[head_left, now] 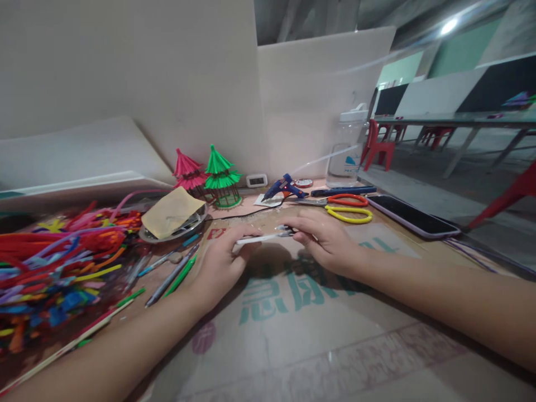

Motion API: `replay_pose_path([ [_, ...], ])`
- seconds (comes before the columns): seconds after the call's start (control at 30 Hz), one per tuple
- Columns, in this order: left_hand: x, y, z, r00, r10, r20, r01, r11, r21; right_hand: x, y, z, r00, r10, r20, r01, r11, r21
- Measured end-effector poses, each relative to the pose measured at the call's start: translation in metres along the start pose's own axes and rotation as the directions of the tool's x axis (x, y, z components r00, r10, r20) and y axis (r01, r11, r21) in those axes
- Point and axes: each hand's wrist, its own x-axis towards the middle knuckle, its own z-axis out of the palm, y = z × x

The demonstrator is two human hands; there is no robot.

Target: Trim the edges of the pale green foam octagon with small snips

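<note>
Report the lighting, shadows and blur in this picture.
Head view: the ceiling lamp glares, a pale streak trailing down-left; head view: soft shadow darkens the cardboard between the left hand and right hand; head view: the pipe cleaners smear toward the left edge.

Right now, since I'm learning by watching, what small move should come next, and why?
Perhaps lower the slim white rod to the cardboard for steadier support: the left hand and right hand hold it raised above that flat surface.

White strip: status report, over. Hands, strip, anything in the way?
Left hand, right hand: both on white strip. Strip raised over printed cardboard. Scissors, glue gun beyond; nothing visibly blocking.
</note>
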Motion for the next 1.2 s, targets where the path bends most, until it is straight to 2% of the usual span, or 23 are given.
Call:
replay_pose_path([
  [0.13,0.0,-0.002,0.0,1.0,0.015,-0.012,-0.015,1.0,0.006,0.001,-0.003,-0.001,0.999,-0.051,0.011,0.052,0.997,-0.051],
  [0.33,-0.001,-0.005,0.0,0.999,0.054,-0.003,-0.054,0.999,0.0,0.0,-0.002,0.0,0.998,-0.061,0.016,0.061,0.997,-0.049],
  [0.6,-0.001,-0.001,0.0,0.999,0.038,0.031,-0.037,0.999,-0.023,0.0,-0.001,0.0,0.998,-0.055,0.011,0.055,0.998,-0.007],
  [0.7,0.001,0.001,0.0,1.0,-0.009,0.021,0.01,0.999,-0.033,-0.001,0.0,0.002,0.999,0.025,-0.02,-0.024,0.998,0.053],
  [0.77,0.002,0.002,0.0,0.996,-0.087,-0.007,0.086,0.995,-0.057,-0.001,0.002,0.004,0.987,0.145,-0.072,-0.137,0.984,0.116],
  [0.83,0.004,0.003,0.0,0.984,-0.172,-0.034,0.169,0.982,-0.085,0.0,0.005,0.007,0.952,0.296,-0.081,-0.277,0.942,0.188],
  [0.9,0.005,0.004,0.0,0.97,-0.239,-0.033,0.234,0.966,-0.114,0.002,0.007,0.009,0.905,0.425,-0.005,-0.407,0.871,0.273],
  [1.0,0.006,0.007,-0.001,0.957,-0.288,0.019,0.287,0.942,-0.175,0.005,0.006,0.012,0.838,0.522,0.157,-0.542,0.765,0.347],
  [1.1,0.006,0.01,-0.001,0.943,-0.325,0.068,0.332,0.918,-0.219,0.007,0.002,0.012,0.819,0.546,0.177,-0.572,0.75,0.332],
  [1.2,0.006,0.008,-0.001,0.94,-0.328,0.097,0.342,0.904,-0.255,0.006,-0.001,0.01,0.847,0.522,0.098,-0.523,0.788,0.326],
])
